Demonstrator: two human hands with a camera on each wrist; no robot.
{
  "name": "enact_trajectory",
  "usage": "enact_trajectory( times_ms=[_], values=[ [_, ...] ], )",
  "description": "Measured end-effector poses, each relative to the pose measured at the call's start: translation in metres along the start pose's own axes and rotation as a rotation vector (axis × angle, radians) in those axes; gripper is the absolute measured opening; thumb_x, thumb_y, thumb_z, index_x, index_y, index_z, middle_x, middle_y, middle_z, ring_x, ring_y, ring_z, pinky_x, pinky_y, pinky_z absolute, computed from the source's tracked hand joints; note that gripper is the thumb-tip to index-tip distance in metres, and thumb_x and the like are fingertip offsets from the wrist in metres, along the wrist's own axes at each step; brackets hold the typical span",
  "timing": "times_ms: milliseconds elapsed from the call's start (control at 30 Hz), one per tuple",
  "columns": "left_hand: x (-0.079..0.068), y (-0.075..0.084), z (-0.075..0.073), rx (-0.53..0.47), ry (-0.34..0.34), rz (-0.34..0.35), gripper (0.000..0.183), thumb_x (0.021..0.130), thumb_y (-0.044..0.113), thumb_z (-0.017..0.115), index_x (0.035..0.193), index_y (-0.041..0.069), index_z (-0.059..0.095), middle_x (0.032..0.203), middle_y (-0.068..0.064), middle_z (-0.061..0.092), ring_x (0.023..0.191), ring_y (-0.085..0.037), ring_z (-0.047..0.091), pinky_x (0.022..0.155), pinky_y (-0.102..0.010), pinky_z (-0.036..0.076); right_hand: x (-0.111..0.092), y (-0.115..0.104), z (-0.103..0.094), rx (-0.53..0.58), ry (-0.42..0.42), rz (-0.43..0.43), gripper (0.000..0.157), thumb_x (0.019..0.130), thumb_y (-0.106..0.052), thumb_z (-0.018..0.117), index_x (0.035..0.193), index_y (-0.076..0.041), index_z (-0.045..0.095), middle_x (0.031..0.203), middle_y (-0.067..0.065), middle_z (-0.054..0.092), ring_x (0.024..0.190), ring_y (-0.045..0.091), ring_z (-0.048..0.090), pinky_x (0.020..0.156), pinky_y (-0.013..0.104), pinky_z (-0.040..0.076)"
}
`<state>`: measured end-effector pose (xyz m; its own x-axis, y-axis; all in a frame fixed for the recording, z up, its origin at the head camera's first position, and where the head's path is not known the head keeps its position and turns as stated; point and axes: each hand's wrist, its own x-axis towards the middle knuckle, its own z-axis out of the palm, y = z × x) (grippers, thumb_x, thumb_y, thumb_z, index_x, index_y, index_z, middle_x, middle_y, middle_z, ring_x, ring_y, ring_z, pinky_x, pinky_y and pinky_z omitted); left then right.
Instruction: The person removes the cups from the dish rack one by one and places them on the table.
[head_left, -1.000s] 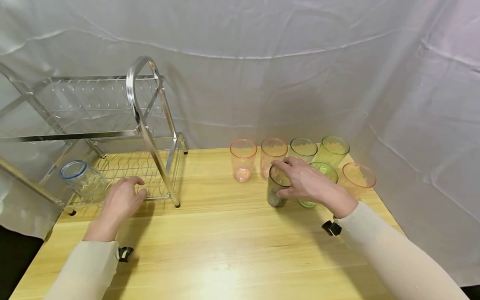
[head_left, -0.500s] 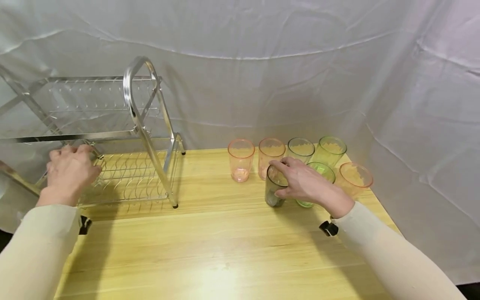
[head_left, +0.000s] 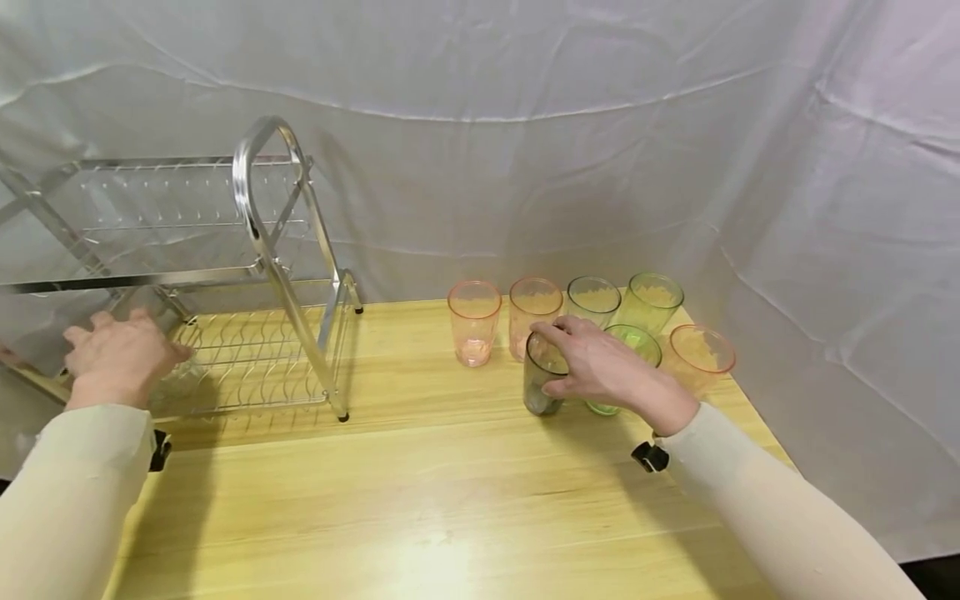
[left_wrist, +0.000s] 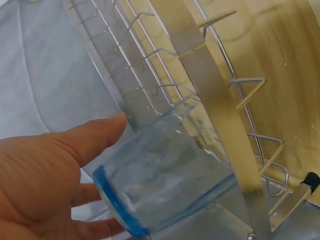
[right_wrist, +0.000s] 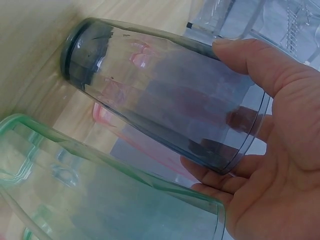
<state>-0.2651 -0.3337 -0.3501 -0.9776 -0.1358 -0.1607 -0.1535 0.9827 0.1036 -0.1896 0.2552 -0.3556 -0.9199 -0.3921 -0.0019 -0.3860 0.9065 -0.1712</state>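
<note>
My right hand (head_left: 603, 362) holds a dark grey tumbler (head_left: 542, 383) by its upper part as it stands on the table. In the right wrist view the thumb and fingers lie on opposite sides of that glass's rim. A green tumbler (right_wrist: 110, 185) is right beside it. At the rack's lower shelf, my left hand (head_left: 120, 354) spreads its fingers about a blue-rimmed clear tumbler (left_wrist: 165, 170), which lies tilted on the wires. Its thumb is along one side, and the other fingers are partly hidden behind the rim; firm contact cannot be made out.
The two-tier metal dish rack (head_left: 292, 308) stands on the left of the wooden table (head_left: 420, 492). Along the back right are two pink tumblers (head_left: 474, 325), a dark-rimmed tumbler (head_left: 592, 302), a yellow-green one (head_left: 652, 304) and an orange one (head_left: 697, 358). A grey cloth (head_left: 450, 183) hangs behind.
My left hand has moved left from the rack's front edge to the blue-rimmed tumbler, covering most of it in the head view. The right hand stays on the grey tumbler.
</note>
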Motion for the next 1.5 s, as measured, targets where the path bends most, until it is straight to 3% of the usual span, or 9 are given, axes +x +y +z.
enact_trajectory(
  times_ms=[100,333,500,700,800,1000,1233,1367,1500],
  values=[
    [-0.003,0.001,0.002,-0.016,-0.022,0.01,0.118,0.095,0.055,0.068,0.152,-0.025,0.004,0.14,-0.067,0.0,0.123,-0.091,0.011,0.095,-0.089,0.034,0.001,0.0,0.001,-0.001,-0.005,0.001,0.086,0.086,-0.035,0.085,0.159,-0.016,0.045,0.149,0.022,0.054,0.135,0.042,0.056,0.104,0.059,0.052],
    [-0.007,0.001,0.005,-0.028,-0.028,0.046,0.109,0.093,0.041,0.07,0.147,-0.029,0.005,0.126,-0.069,0.014,0.107,-0.085,0.036,0.084,-0.082,0.045,0.001,0.0,0.001,0.0,-0.016,0.015,0.089,0.085,-0.038,0.085,0.16,-0.016,0.044,0.15,0.021,0.053,0.137,0.041,0.055,0.107,0.059,0.051],
    [-0.008,0.002,0.002,-0.075,0.017,0.037,0.104,0.092,0.038,0.074,0.14,-0.029,0.011,0.129,-0.07,0.012,0.11,-0.086,0.031,0.088,-0.085,0.04,0.0,0.0,0.0,-0.004,-0.006,0.01,0.089,0.085,-0.037,0.085,0.16,-0.016,0.044,0.15,0.021,0.053,0.136,0.041,0.055,0.106,0.059,0.051],
    [-0.015,0.014,-0.007,-0.181,0.021,-0.014,0.12,0.092,0.042,0.074,0.153,-0.022,-0.007,0.144,-0.065,-0.011,0.123,-0.087,0.016,0.103,-0.087,0.026,-0.001,0.0,0.0,-0.002,0.006,0.006,0.088,0.084,-0.035,0.086,0.159,-0.015,0.045,0.149,0.022,0.054,0.135,0.042,0.056,0.104,0.059,0.052],
    [-0.022,0.022,-0.01,-0.224,0.025,-0.038,0.122,0.092,0.044,0.075,0.156,-0.018,-0.009,0.148,-0.062,-0.016,0.127,-0.086,0.012,0.106,-0.087,0.022,-0.001,-0.001,0.0,-0.003,0.008,0.004,0.087,0.084,-0.035,0.086,0.159,-0.015,0.045,0.148,0.022,0.054,0.134,0.042,0.056,0.104,0.059,0.052],
    [-0.038,0.032,-0.011,-0.227,0.061,-0.004,0.12,0.091,0.047,0.077,0.152,-0.023,0.001,0.139,-0.066,0.005,0.123,-0.083,0.018,0.101,-0.086,0.028,-0.001,-0.001,-0.001,-0.007,0.007,-0.002,0.087,0.084,-0.034,0.086,0.159,-0.015,0.045,0.148,0.022,0.054,0.133,0.041,0.057,0.104,0.058,0.053],
    [-0.061,0.039,-0.008,-0.246,0.134,0.026,0.109,0.093,0.049,0.074,0.144,-0.028,0.017,0.128,-0.062,0.021,0.099,-0.073,0.04,0.081,-0.077,0.041,-0.002,-0.001,0.0,-0.001,0.006,0.003,0.088,0.085,-0.034,0.085,0.16,-0.016,0.044,0.15,0.022,0.053,0.135,0.041,0.055,0.104,0.059,0.052],
    [-0.076,0.043,-0.009,-0.267,0.103,-0.001,0.113,0.094,0.053,0.072,0.152,-0.024,0.013,0.14,-0.062,0.012,0.1,-0.073,0.041,0.082,-0.078,0.041,-0.002,-0.001,0.0,0.0,0.007,0.002,0.088,0.085,-0.035,0.085,0.16,-0.016,0.044,0.151,0.022,0.053,0.136,0.042,0.055,0.106,0.059,0.051],
    [-0.088,0.045,-0.011,-0.258,0.067,0.002,0.11,0.095,0.055,0.071,0.152,-0.021,0.016,0.139,-0.061,0.014,0.1,-0.074,0.042,0.079,-0.076,0.043,-0.003,0.0,0.0,-0.006,0.008,0.001,0.089,0.085,-0.036,0.085,0.161,-0.016,0.043,0.151,0.022,0.052,0.136,0.042,0.055,0.107,0.059,0.051]
  ],
)
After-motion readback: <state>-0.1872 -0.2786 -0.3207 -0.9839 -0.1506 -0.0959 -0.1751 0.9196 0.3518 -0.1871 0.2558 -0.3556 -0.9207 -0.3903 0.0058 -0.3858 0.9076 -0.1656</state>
